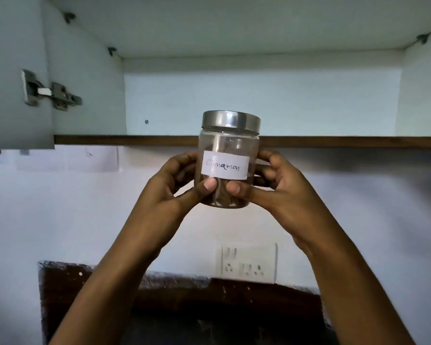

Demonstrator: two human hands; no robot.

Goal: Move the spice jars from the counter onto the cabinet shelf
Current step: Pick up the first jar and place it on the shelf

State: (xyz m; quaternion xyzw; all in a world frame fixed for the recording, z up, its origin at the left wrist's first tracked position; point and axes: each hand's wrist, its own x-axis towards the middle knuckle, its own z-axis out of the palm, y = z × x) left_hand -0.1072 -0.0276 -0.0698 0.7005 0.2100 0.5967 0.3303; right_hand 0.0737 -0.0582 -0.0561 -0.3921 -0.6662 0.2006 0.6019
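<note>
A clear spice jar [228,145] with a steel lid and a white handwritten label reading cinnamon is held upright in the air at the centre of the view. My left hand [174,185] grips its left side and my right hand [271,183] grips its right side, both thumbs pressed on the front under the label. The jar's lid reaches just above the brown front edge of the cabinet shelf [135,140]. The shelf's top surface is hidden from this low angle. Brown pieces lie in the jar's bottom.
The cabinet door [15,70] stands open at the left with a metal hinge [52,92]. The cabinet's pale back wall [309,103] shows nothing standing in front of it. A white wall socket [249,263] sits below, above a dark brown panel [184,307].
</note>
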